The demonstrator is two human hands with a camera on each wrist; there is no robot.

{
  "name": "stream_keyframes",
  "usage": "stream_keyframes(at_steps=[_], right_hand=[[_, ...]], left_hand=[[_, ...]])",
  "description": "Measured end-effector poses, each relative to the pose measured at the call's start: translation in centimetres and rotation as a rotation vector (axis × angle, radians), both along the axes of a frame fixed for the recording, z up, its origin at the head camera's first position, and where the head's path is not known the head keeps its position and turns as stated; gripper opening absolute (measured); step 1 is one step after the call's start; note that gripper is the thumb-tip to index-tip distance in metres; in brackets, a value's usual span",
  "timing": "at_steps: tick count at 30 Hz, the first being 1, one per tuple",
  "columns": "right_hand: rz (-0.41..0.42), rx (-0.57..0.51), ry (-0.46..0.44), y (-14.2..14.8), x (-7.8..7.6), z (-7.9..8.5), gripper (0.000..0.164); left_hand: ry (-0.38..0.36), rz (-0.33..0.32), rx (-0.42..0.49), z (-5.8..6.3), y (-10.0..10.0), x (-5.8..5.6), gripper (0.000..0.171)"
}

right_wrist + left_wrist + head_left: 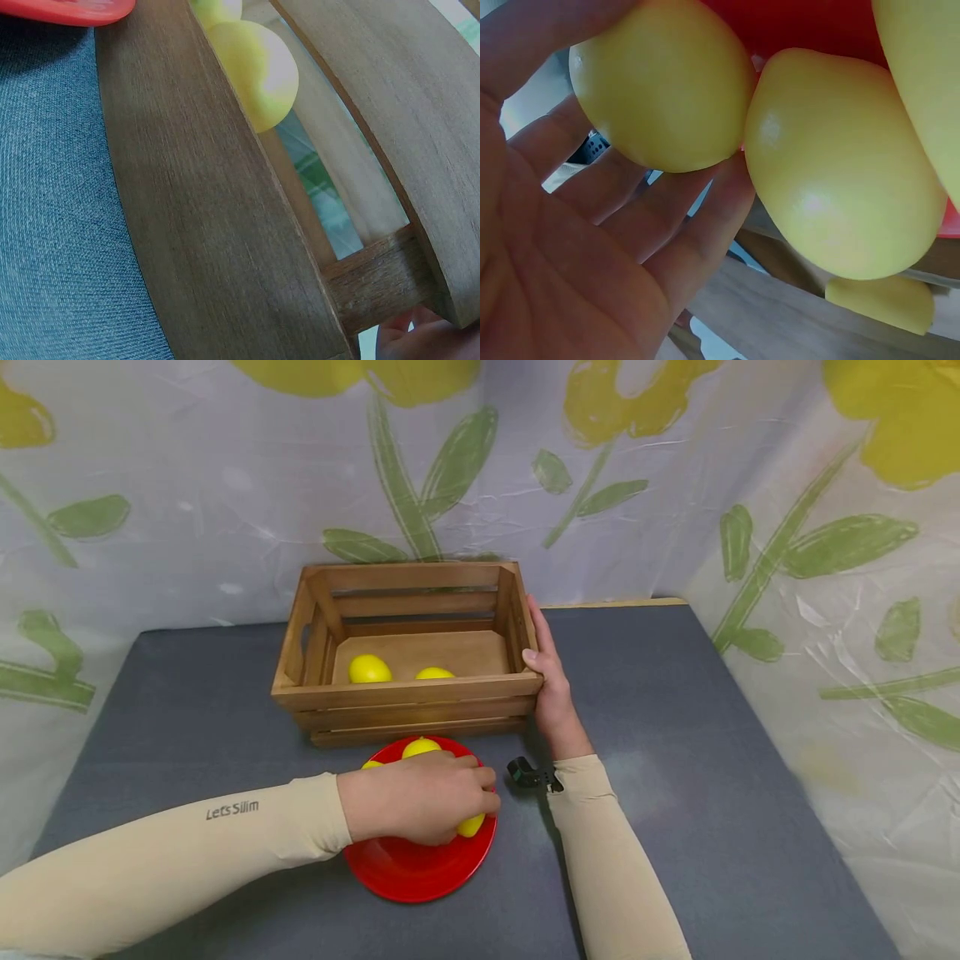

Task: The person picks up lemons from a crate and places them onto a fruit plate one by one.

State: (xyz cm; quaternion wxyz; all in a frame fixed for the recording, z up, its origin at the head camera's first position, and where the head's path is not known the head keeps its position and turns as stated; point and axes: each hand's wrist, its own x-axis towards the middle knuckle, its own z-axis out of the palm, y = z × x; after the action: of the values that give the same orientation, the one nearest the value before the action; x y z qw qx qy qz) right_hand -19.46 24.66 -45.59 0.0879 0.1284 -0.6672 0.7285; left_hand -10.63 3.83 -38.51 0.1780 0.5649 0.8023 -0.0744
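The flower-printed backdrop [255, 485] stands behind the dark bench [660, 827]. The slatted wooden crate [420, 695] sits upright toward the rear of the bench, open side up. My beige sleeves [187, 839] cover both forearms. The round red plate [408, 872] lies just in front of the crate. My right grip [555, 693] is clamped on the crate's right end, thumb over the rim and fingers along the outer side. My left grip [423, 797] is over the plate, closed around the held lemon [471, 826] at the plate's right side; I cannot tell whether this lemon bears on the plate. Two further lemons [422, 747] show on the plate, toward its rear edge. Two crate lemons [370, 668] lie inside the crate, near its front wall.
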Motion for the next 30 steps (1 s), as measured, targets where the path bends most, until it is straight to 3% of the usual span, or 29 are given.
stream_keyframes(at_steps=[16,30], right_hand=[[0.013,-0.013,-0.003,-0.07,0.13,0.25,0.082],[0.01,0.006,-0.006,-0.03,0.05,-0.01,0.083]], left_hand=[[0.015,0.016,-0.001,-0.42,-0.36,0.19,0.052],[-0.001,0.034,-0.022,0.14,-0.43,0.08,0.058]])
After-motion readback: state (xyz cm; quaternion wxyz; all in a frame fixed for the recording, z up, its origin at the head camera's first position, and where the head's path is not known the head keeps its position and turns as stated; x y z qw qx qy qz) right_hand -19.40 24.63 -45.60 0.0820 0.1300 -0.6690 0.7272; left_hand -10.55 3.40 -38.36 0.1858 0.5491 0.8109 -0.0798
